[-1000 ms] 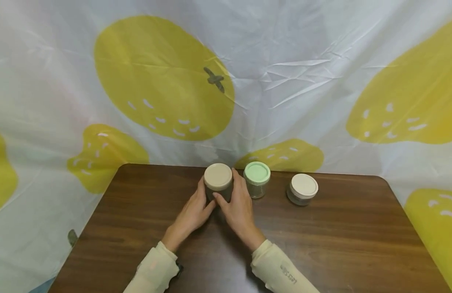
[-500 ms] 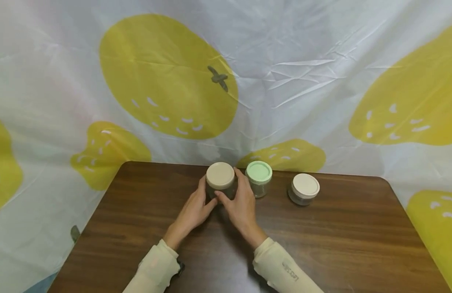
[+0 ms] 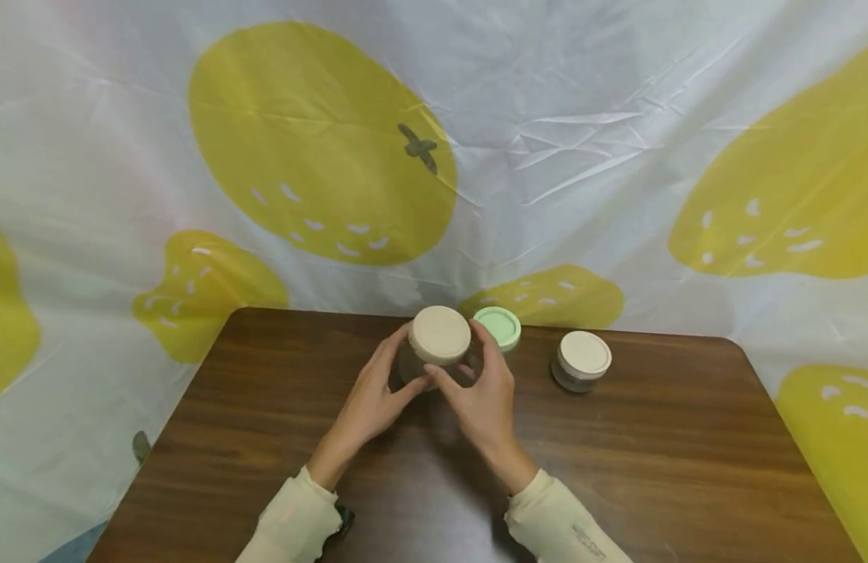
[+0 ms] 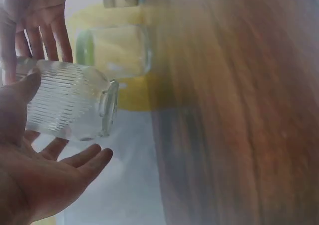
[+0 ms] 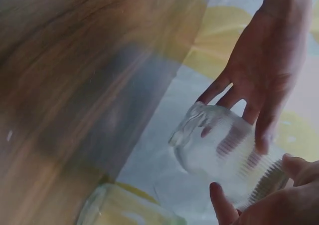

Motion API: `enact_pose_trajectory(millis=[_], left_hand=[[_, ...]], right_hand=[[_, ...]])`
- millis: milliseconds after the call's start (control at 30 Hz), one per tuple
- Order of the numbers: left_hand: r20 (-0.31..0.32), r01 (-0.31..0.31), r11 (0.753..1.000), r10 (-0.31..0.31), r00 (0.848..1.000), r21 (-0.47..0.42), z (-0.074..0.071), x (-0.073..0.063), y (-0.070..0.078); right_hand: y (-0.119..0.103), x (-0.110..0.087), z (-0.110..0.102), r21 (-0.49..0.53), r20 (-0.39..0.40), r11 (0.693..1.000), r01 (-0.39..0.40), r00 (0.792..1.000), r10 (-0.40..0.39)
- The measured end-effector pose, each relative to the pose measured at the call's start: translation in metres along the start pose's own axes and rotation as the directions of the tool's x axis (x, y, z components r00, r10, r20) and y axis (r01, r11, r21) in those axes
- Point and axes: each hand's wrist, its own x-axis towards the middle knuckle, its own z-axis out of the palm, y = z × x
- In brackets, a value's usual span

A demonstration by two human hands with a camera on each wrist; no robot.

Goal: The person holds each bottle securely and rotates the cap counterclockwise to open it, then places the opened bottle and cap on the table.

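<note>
A clear glass jar with ribbed sides [image 4: 65, 103] and a cream lid [image 3: 441, 332] is held between both hands, raised above the table top. My left hand [image 3: 374, 395] grips its left side, thumb at the front and fingers around the glass. From the right, my right hand [image 3: 489, 403] holds it the same way, and the two thumbs nearly meet. Just behind the right fingers stands a glass jar with a green lid [image 3: 498, 324], its body mostly covered in the head view. Farther right sits a short glass jar with a white lid [image 3: 582, 361].
The brown wooden table [image 3: 652, 453] has rounded far corners. Along its back edge hangs a white cloth [image 3: 546, 94] printed with yellow fruit. Both forearms in cream sleeves [image 3: 293, 516] reach in from the near side.
Both hands have lifted the cream-lidded jar and brought it slightly right, so it now overlaps the green-lidded jar in the head view. The other two jars have stayed put.
</note>
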Motion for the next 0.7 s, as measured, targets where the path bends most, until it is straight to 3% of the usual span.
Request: enact_pose_trajectory(millis=[300, 467, 700], left_hand=[[-0.006, -0.096, 0.995, 0.096, 0.995, -0.019, 0.001, -0.006, 0.033], [0.001, -0.168, 0.985, 0.168, 0.986, -0.030, 0.004, -0.011, 0.051], [0.021, -0.233, 0.972, 0.233, 0.972, 0.023, 0.013, -0.019, 0.070]], right_hand=[[-0.015, -0.013, -0.031, 0.009, -0.026, 0.998, 0.057, 0.998, -0.057], [-0.024, -0.021, -0.045, 0.156, -0.054, 0.987, 0.028, 0.998, -0.020], [-0.033, -0.040, -0.060, 0.353, -0.062, 0.936, -0.009, 0.998, 0.033]])
